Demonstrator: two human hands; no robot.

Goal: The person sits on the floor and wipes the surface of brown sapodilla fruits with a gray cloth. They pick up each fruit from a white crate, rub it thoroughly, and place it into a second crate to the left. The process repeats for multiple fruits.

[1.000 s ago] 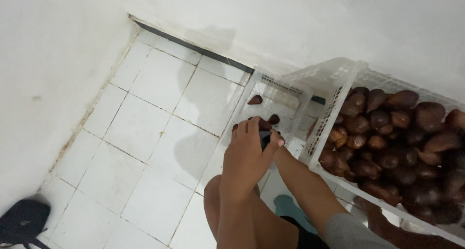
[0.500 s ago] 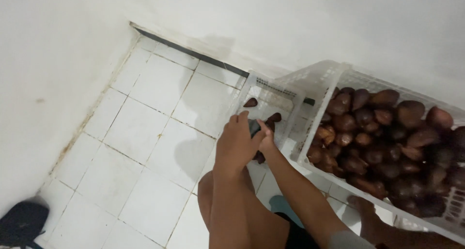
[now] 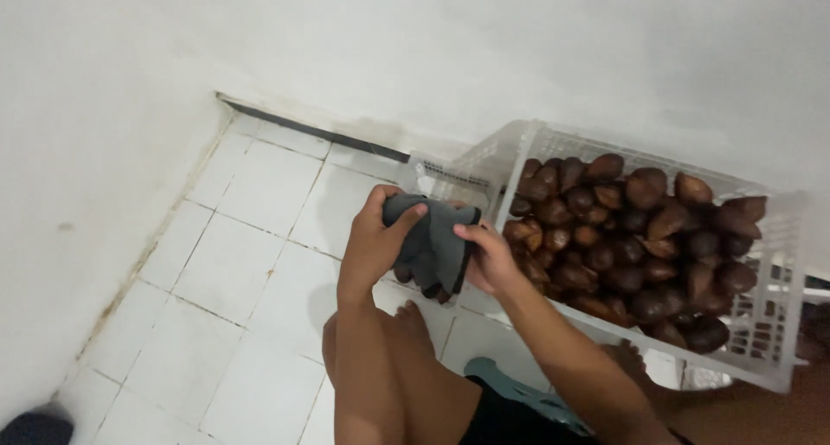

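A floor of square white tiles meets plain white walls in a corner, with a dark strip running along the base of the far wall. The person sits low over the floor, bare knee and foot showing beneath the arms.

Both hands are raised just above the knee and hold a dark grey fabric glove between them. The left hand grips the glove's left side, thumb lying across the top edge and fingers curled behind it. The right hand pinches the glove's right edge, fingers closed on the cloth. The glove hangs slack, its lower part drooping toward the foot.

Just to the right of the hands stands a white slatted plastic crate, tilted and filled with brown, scaly, pointed fruits. Behind the glove a second white plastic crate lies on the floor; a few of the same fruits show in it beneath the glove, mostly hidden. A teal plastic object peeks out under the right forearm. At the bottom left corner sits a dark item, too cut off to identify.
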